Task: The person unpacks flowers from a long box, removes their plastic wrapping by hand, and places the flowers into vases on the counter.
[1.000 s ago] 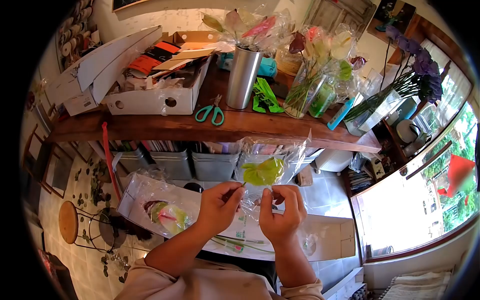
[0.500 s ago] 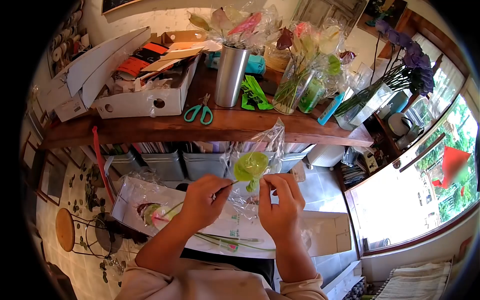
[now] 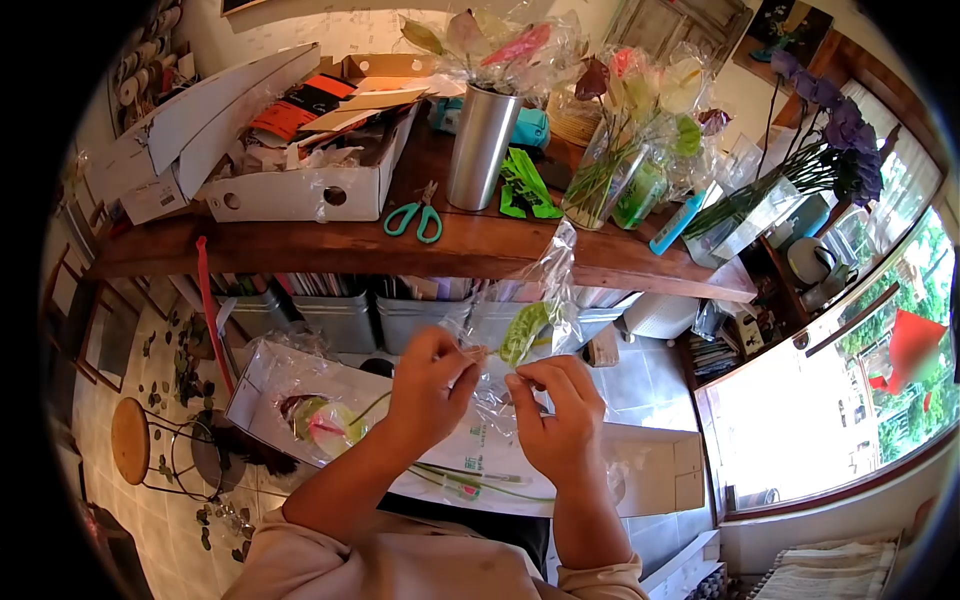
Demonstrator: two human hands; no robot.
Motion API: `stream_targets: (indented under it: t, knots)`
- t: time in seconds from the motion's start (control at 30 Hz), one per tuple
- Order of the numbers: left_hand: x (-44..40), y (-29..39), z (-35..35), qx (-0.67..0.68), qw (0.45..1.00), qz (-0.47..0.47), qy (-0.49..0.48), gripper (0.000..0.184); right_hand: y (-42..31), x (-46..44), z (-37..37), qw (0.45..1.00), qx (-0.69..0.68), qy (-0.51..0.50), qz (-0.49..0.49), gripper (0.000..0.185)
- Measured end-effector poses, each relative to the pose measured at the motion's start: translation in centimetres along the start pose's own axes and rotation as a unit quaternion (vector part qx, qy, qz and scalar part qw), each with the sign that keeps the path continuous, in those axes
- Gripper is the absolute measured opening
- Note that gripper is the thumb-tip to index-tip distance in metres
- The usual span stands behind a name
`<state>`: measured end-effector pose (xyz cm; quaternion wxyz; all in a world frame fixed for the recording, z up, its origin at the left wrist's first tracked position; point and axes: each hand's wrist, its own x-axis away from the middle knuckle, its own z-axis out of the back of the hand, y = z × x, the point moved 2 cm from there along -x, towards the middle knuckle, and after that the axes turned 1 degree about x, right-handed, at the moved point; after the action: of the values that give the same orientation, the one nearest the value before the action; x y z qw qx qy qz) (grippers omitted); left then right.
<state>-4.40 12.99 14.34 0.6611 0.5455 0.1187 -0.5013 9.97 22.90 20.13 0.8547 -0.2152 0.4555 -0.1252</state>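
Between my hands a green anthurium [image 3: 524, 332] is held up over the box, inside a crinkled clear plastic sleeve [image 3: 556, 268] that rises above it. My left hand [image 3: 428, 388] is closed in a pinch at the flower's left side, by its stem and the lower plastic. On the right, the fingertips of my right hand [image 3: 560, 408] pinch the sleeve just below the bloom. Underneath, a long white cardboard box [image 3: 655, 468] contains a pink-and-green flower [image 3: 325, 425] in plastic and several green stems [image 3: 500, 488].
A wooden counter [image 3: 330, 247] runs ahead, bearing teal-handled scissors [image 3: 413, 218], a metal vase [image 3: 483, 150], a glass vase [image 3: 590, 185] of wrapped flowers, purple flowers [image 3: 840, 130] and an open white carton [image 3: 290, 195]. A round stool [image 3: 130, 440] stands left.
The green anthurium has turned from facing me to nearly edge-on, and the plastic around it has shifted. My left hand has risen slightly. The whole view has swung a little.
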Motion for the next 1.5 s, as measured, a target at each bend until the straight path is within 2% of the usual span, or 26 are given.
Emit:
stream_targets:
  t: [0.23,0.3,0.4,0.5,0.6,0.67,0.73,0.77,0.8,0.87,0.9,0.93,0.97,1.0,1.03,1.07,1.13,1.17,1.2,1.23,1.27,1.37,1.47,1.5]
  knots:
    - [0.4,0.3,-1.1,0.061,0.996,0.041,0.048,0.022,-0.7,0.5,-0.9,1.000,-0.008,-0.028,-0.006,0.014]
    - [0.4,0.9,-1.3,0.079,0.993,0.042,0.071,0.022,-1.1,0.6,-1.2,0.999,-0.012,-0.031,0.018,0.015]
    - [0.6,-0.3,-1.9,0.078,0.993,-0.018,0.082,0.023,-2.3,0.3,-1.7,0.997,0.001,-0.038,0.063,0.017]
    - [0.5,0.1,-1.9,0.083,0.996,-0.012,0.014,0.024,-2.9,0.1,-1.7,0.994,0.015,-0.056,0.095,0.020]
    - [0.4,-0.7,-1.8,0.043,0.995,-0.088,-0.002,0.019,-3.3,0.0,-1.8,0.992,0.017,-0.062,0.112,0.021]
    - [1.4,-2.2,-2.8,0.186,0.981,0.051,0.005,0.016,-3.5,0.0,-1.7,0.991,0.020,-0.075,0.113,0.020]
    - [1.5,-2.3,-3.0,0.226,0.968,0.109,0.027,0.013,-4.1,-0.1,-1.4,0.988,0.013,-0.098,0.120,0.020]
    - [1.2,-1.9,-2.8,0.196,0.975,0.096,0.045,0.012,-4.3,0.0,-1.4,0.986,0.008,-0.109,0.125,0.020]
    - [0.8,-1.4,-2.4,0.165,0.981,0.084,0.063,0.010,-4.3,0.3,-1.2,0.986,-0.008,-0.060,0.155,0.023]
    - [0.4,-0.4,-1.1,0.245,0.958,0.139,0.059,0.011,-3.3,2.1,-0.5,0.976,-0.042,0.041,0.211,0.029]
    - [0.2,-0.1,-0.8,0.284,0.943,0.166,0.058,0.011,-1.1,4.3,-0.1,0.980,0.010,0.094,0.173,0.056]
    - [0.2,-0.3,-0.9,0.286,0.943,0.147,0.083,0.013,0.3,4.6,-0.6,0.982,-0.049,0.177,0.048,0.069]
    - [0.2,-0.3,-1.0,0.331,0.925,0.166,0.083,0.014,1.3,4.8,-0.9,0.958,-0.106,0.256,-0.078,0.082]
    - [0.3,-0.2,-1.1,0.374,0.905,0.184,0.082,0.015,1.9,4.3,-1.4,0.934,-0.267,0.183,-0.154,0.089]
    - [0.4,0.0,-1.2,0.416,0.883,0.202,0.078,0.016,2.4,3.8,-2.0,0.874,-0.418,0.104,-0.226,0.095]
    - [0.5,0.2,-1.4,0.409,0.891,0.186,0.071,0.016,2.4,3.3,-2.9,0.801,-0.560,0.037,-0.210,0.090]
    - [0.6,0.9,-2.4,0.396,0.904,0.152,0.054,0.017,2.3,3.7,-4.2,0.787,-0.555,-0.017,-0.268,0.081]
    - [0.7,1.3,-2.6,0.427,0.882,0.190,0.058,0.018,2.5,3.9,-4.6,0.779,-0.551,-0.046,-0.296,0.076]
    - [0.8,1.9,-2.6,0.456,0.858,0.227,0.064,0.018,3.0,3.7,-4.9,0.744,-0.575,-0.062,-0.335,0.056]
    - [0.9,2.2,-2.7,0.483,0.832,0.264,0.070,0.019,3.0,3.7,-5.0,0.746,-0.574,-0.049,-0.333,0.051]
    - [0.8,2.2,-2.9,0.478,0.836,0.255,0.082,0.023,2.9,3.9,-5.3,0.747,-0.575,-0.037,-0.332,0.046]
    - [1.1,0.0,-2.9,0.327,0.943,0.060,-0.022,0.028,2.5,3.1,-5.1,0.745,-0.559,-0.001,-0.364,0.032]
    - [1.0,1.2,-0.5,0.319,0.931,0.123,-0.130,0.031,3.6,3.5,-4.9,0.739,-0.548,0.043,-0.389,0.024]
    - [1.7,0.3,0.2,0.308,0.932,0.149,-0.117,0.031,4.2,3.6,-4.7,0.738,-0.547,0.059,-0.391,0.022]
